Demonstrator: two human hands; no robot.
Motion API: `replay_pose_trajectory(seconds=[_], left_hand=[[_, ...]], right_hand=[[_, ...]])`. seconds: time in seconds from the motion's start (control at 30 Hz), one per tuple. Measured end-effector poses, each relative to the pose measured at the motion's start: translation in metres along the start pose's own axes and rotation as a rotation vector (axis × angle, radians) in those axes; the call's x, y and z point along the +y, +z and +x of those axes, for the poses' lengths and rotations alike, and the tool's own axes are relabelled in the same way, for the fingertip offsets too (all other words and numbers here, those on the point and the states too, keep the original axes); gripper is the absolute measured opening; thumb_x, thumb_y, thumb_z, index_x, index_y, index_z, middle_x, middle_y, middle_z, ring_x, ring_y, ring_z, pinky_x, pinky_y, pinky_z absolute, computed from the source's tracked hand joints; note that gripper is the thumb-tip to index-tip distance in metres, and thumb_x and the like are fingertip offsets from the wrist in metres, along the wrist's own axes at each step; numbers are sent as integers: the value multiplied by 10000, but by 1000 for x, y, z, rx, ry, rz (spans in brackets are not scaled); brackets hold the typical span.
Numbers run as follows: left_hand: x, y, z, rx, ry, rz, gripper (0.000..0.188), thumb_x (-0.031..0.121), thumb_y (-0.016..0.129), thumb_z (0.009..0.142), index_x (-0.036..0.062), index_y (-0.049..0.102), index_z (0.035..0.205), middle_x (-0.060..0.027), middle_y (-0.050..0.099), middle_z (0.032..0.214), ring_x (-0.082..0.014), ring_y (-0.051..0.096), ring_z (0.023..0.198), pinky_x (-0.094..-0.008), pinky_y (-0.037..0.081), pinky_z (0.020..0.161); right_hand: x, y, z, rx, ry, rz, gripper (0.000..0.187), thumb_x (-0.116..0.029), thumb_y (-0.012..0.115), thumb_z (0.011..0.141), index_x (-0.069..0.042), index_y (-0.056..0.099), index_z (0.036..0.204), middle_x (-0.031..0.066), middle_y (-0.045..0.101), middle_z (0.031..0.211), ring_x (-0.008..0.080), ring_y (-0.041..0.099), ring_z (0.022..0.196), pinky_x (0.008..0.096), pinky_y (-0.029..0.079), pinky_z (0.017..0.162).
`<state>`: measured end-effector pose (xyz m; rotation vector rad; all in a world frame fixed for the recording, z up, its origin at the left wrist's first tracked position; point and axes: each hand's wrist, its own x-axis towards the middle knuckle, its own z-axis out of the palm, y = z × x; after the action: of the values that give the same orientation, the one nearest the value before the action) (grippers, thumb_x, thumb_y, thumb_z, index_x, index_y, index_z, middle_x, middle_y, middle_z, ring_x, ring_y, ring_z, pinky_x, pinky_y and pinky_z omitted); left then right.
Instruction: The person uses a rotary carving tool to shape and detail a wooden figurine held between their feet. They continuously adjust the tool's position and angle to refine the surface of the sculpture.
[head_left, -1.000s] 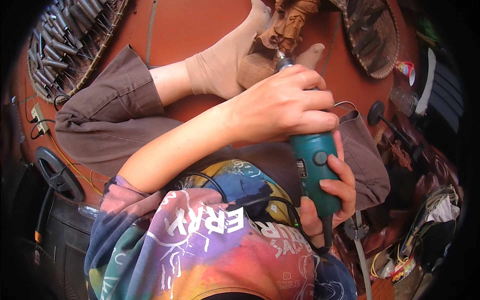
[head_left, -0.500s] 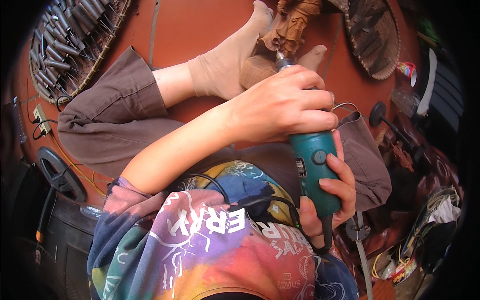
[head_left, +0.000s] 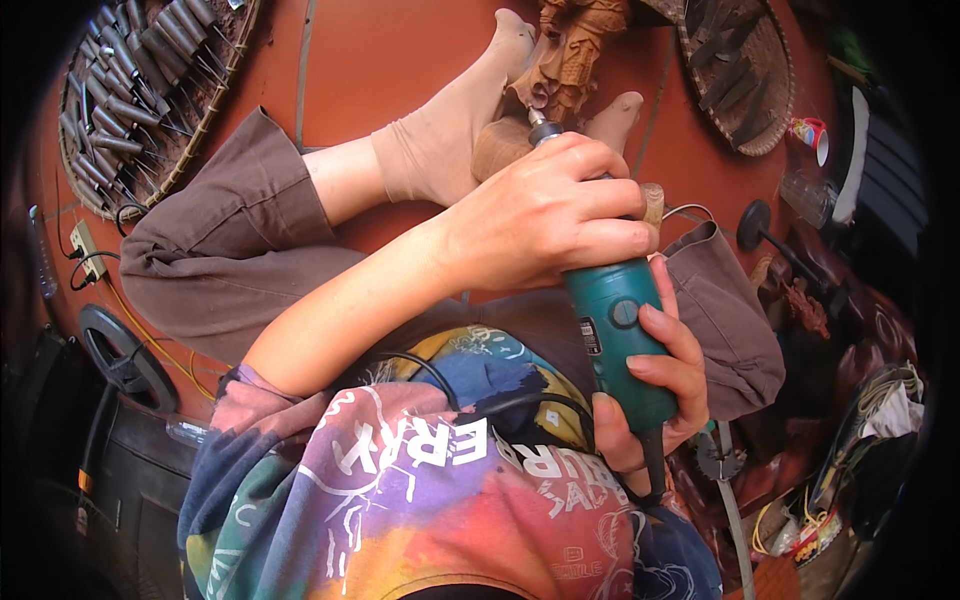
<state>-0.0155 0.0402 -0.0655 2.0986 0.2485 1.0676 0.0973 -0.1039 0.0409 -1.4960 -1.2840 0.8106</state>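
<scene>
A green die grinder (head_left: 615, 320) slants up and away from my lap. Around its front end the fingers of my left hand (head_left: 560, 205) are wrapped. Farther back, my right hand (head_left: 670, 370) grips the body near the cord end, with fingers and thumb around it. The metal tip (head_left: 538, 117) is at the lower part of a reddish-brown wood carving (head_left: 580, 60) with carved folds. Whether it touches the wood I cannot tell. The carving is between my socked feet (head_left: 430, 140), beside a rounded wooden block (head_left: 500, 148), partly hidden by my left hand.
A woven basket of several handled carving tools (head_left: 120, 100) is at the far left. Another basket (head_left: 745, 80) with dark flat pieces lies at the far right. A power strip (head_left: 88, 250) and a yellow cord (head_left: 150, 340) are at left. A cup (head_left: 810, 140) stands at right.
The grinder and both hands have shifted slightly left, and the tip now lies a little farther left along the carving. My grip is the same.
</scene>
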Motion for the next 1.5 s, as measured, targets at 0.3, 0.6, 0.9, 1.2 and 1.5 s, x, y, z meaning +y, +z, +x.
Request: replay_pose_trajectory(seconds=[0.3, 0.6, 0.9, 1.2, 1.5], left_hand=[[1, 4, 2, 7, -19, 16, 323, 232, 645, 691, 107, 652, 989, -31, 608, 959, -248, 578, 930, -377, 494, 791], [5, 8, 5, 21, -61, 48, 266, 206, 648, 721, 124, 646, 974, -17, 605, 954, -239, 576, 942, -367, 482, 806], [8, 12, 14, 28, -101, 29, 214, 182, 646, 760, 138, 630, 968, -1, 597, 949, -227, 573, 978, -364, 463, 848], [9, 16, 20, 95, -135, 85, 229, 189, 650, 745, 140, 634, 968, -11, 591, 930, -236, 574, 945, -370, 464, 819], [32, 33, 35, 243, -219, 211, 156, 198, 645, 718, 134, 612, 857, -18, 562, 851, -223, 569, 879, -357, 463, 778]], right_hand=[[4, -6, 1, 1, 14, 25, 311, -125, 745, 720, -22, 642, 995, 235, 635, 1135, 370, 645, 1076, 719, 332, 1050], [9, -18, 3, -36, 8, 91, 342, -116, 738, 691, -1, 643, 999, 266, 625, 1134, 401, 636, 1089, 721, 320, 1050], [8, -27, 7, -45, 20, 83, 344, -105, 736, 689, 2, 643, 1002, 266, 631, 1122, 403, 636, 1091, 710, 321, 1054], [3, -41, 22, -111, 53, 89, 388, -135, 757, 716, -25, 611, 1058, 255, 592, 1215, 513, 517, 1217, 693, 299, 1080], [36, -46, 8, 44, -108, 364, 843, -607, 763, 695, -106, 413, 1276, 202, 470, 1367, 556, 398, 1293, 658, 332, 1092]])
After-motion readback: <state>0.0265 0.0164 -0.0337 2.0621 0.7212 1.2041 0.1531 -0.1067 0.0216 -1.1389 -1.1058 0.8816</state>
